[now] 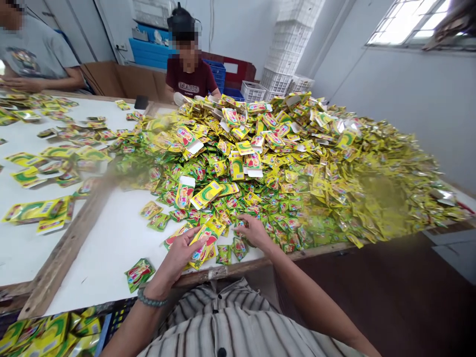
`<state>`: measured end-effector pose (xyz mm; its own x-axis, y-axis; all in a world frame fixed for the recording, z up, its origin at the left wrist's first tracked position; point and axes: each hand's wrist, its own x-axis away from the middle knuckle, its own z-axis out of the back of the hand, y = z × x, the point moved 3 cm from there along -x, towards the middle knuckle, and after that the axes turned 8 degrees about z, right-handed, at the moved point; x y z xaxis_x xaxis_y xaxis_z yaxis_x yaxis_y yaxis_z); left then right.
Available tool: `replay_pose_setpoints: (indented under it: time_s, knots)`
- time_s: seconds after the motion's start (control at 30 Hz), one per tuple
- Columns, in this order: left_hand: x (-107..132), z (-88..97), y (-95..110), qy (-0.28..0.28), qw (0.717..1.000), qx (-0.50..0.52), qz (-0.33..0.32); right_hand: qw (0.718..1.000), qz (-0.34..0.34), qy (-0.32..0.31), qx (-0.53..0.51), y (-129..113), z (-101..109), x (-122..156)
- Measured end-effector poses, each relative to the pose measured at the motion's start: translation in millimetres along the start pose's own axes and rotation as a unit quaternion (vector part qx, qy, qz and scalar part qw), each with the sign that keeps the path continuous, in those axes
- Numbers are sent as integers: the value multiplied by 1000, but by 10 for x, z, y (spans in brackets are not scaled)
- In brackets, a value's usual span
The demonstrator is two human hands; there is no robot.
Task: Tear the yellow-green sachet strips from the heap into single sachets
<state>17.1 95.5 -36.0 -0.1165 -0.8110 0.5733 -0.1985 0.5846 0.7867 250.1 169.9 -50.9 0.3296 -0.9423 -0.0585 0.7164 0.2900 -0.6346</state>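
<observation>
My left hand [182, 255] grips a yellow folded carton [204, 239] with green and red sachets tucked against it, just above the near table edge. My right hand [253, 231] rests on the edge of a huge pile of small green-and-yellow sachets [282, 168], its fingers pinching at sachets there; what they grip is too small to make out. Loose sachets [139, 272] lie on the white table [107, 248] beside my left hand. More yellow cartons [206, 194] lie on the pile's near slope.
A wooden strip [67, 248] splits the table; more cartons and sachets [40, 210] lie left of it. Two people sit at the far side, one in a maroon shirt [191, 79], one in grey [35, 52]. White crates [286, 49] are stacked at the back. A bin of sachets [48, 334] sits at lower left.
</observation>
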Motion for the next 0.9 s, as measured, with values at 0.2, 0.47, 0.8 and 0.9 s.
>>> replay_pose_setpoints:
  time_s: [0.2,0.47,0.8,0.9]
  knots:
    - [-8,-44,-9,-7,1000,-1,7,996,-1,-21,82,-10,-81,25]
    - [4,-59,-13,11,999,-26,-18,995,-38,74,-47,-50,99,-74]
    - [27,-203,68,-8,989,-115,-88,920,-37,135,-366,-707,-13,-87]
    - [86,-221,144,-30,980,-157,-119,949,5,179,-260,-762,-9,-51]
